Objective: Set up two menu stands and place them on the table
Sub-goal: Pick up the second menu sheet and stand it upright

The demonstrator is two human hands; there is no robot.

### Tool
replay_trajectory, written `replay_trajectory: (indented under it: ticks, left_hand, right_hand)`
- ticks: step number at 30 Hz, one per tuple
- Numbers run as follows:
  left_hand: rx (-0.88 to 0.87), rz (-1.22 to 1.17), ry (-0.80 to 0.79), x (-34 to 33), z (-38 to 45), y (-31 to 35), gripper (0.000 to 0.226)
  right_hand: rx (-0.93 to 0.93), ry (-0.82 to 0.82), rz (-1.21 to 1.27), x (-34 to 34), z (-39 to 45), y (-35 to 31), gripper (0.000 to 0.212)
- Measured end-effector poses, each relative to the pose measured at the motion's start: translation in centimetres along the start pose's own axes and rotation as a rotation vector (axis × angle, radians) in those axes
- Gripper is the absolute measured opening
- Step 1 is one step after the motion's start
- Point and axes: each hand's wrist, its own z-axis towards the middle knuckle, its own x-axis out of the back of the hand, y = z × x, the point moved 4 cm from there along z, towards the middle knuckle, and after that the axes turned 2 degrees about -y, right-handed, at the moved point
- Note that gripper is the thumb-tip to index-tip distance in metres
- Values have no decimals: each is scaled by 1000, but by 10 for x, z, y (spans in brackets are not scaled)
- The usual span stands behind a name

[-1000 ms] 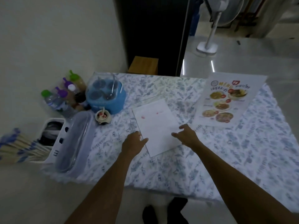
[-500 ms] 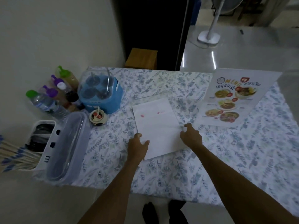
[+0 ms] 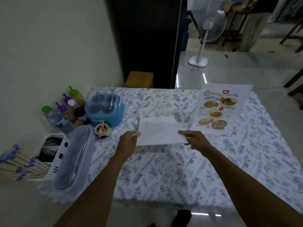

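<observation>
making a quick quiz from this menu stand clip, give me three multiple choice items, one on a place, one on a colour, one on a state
1. Where is the colourful menu sheet?
A. on the tablecloth, toward the far right
B. inside the clear tub
C. on the floor

2. What colour is the condiment caddy beside the bottles?
A. red
B. blue
C. yellow

3. How is the white sheet held?
A. lying untouched
B. pinched by one hand only
C. gripped at its near corners by both hands, near edge lifted

Answers: 1 A, it lies on the floral cloth right of the white sheet. 2 B, its body is plainly blue. 3 C, the left hand and right hand each hold a corner.
</observation>
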Motion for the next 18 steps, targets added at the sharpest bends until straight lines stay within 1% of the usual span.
replay_trajectory:
  ticks: [3, 7, 10, 12, 16, 18]
  left_hand:
    - [-62, -38, -7, 6, -17, 3, 25]
    - [-131, -118, -62, 8, -45, 5, 22]
    - [-217, -37, -43, 13, -57, 6, 26]
    - [-262, -28, -14, 21, -54, 9, 26]
    - [-256, -46, 22, 39, -34, 24, 17]
    - [-243, -34, 52, 46, -21, 35, 18]
  right_hand:
    - [43, 16, -31, 4, -19, 1, 36]
    - [48, 6, -36, 9, -47, 11, 36]
    - [64, -33, -21, 15, -61, 14, 36]
    - [98, -61, -35, 18, -65, 7, 36]
    - [184, -11, 6, 25, -62, -22, 20]
    - [219, 14, 29, 30, -55, -37, 18]
